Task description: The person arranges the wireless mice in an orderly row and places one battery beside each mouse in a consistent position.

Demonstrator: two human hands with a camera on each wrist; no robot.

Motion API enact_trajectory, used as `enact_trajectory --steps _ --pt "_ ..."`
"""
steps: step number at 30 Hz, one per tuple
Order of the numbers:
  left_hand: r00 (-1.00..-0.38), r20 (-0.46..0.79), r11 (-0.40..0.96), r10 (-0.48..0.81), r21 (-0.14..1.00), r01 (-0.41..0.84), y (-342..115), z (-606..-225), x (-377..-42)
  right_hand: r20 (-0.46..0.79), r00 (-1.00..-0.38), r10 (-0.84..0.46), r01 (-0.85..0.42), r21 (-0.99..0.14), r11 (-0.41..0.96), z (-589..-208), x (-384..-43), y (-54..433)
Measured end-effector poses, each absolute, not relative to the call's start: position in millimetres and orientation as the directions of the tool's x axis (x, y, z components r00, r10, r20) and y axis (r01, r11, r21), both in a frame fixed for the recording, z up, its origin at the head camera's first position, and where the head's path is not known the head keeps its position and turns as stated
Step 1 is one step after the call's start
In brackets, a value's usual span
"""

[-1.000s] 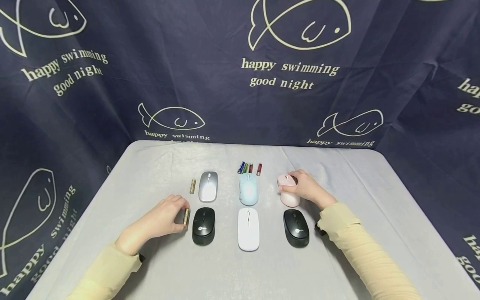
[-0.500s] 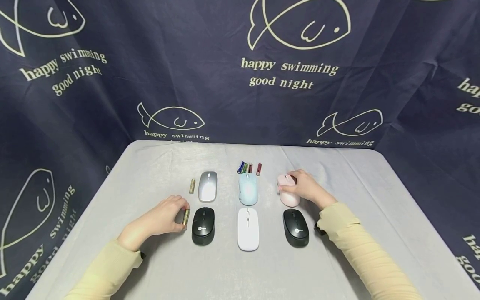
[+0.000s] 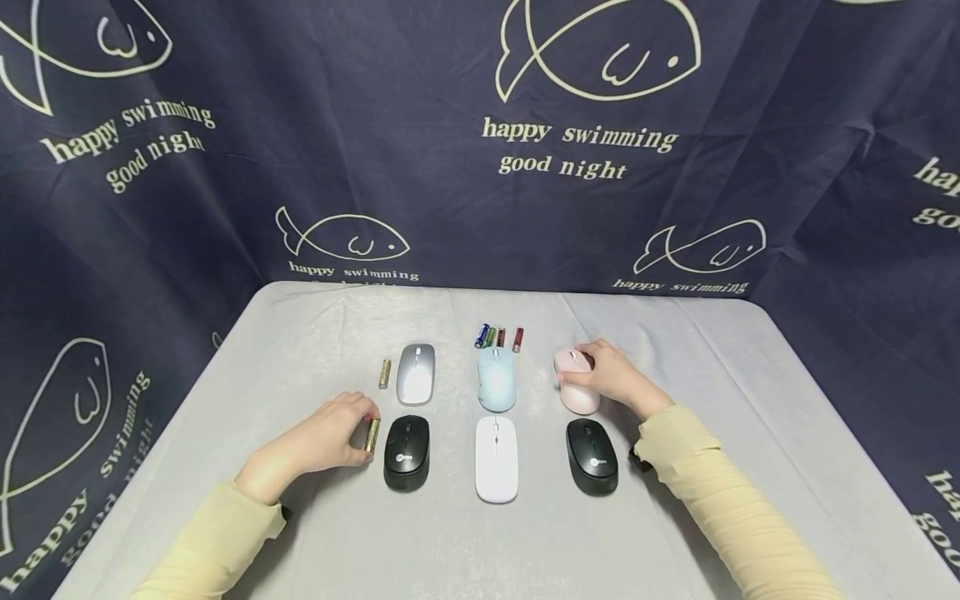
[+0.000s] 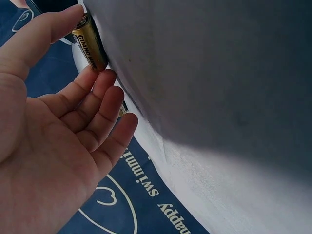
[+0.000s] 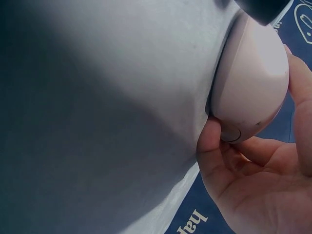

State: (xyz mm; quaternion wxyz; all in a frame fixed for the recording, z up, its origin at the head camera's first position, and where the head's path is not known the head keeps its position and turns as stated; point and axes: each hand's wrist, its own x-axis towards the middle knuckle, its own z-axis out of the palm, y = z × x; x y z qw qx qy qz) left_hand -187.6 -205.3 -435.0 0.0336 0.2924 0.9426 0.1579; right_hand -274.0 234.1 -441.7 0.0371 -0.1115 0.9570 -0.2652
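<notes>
My left hand pinches a gold battery by its two ends, thumb at the near end and fingers at the far end. In the left wrist view that battery shows dark and gold bands with printed lettering. Just right of it stands a black mouse. At the right, my right hand grips a pale pink mouse from its right side, thumb and fingers around its front half. The right wrist view shows the pink mouse low at the cloth, fingertips tucked at its lower edge.
A second gold battery lies beside a silver mouse. Several coloured batteries lie behind a light blue mouse. A white mouse and another black mouse sit in the front row. A dark printed curtain hangs behind the table.
</notes>
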Motion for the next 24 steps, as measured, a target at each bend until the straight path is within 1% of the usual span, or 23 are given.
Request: enact_trajectory --steps 8,13,24 --pt "-0.821 0.052 0.769 0.569 0.32 0.554 -205.0 -432.2 -188.0 -0.007 -0.972 -0.237 -0.2 -0.513 0.835 -442.0 -273.8 234.7" --pt "-0.806 0.073 0.754 0.587 0.314 0.577 -203.2 -426.9 -192.8 -0.005 -0.972 -0.237 -0.201 -0.514 0.834 -442.2 -274.2 235.1" --pt "-0.791 0.054 0.749 0.609 0.288 0.596 -183.7 -405.2 -209.7 -0.004 -0.971 -0.239 -0.204 -0.509 0.837 -442.2 -274.2 235.0"
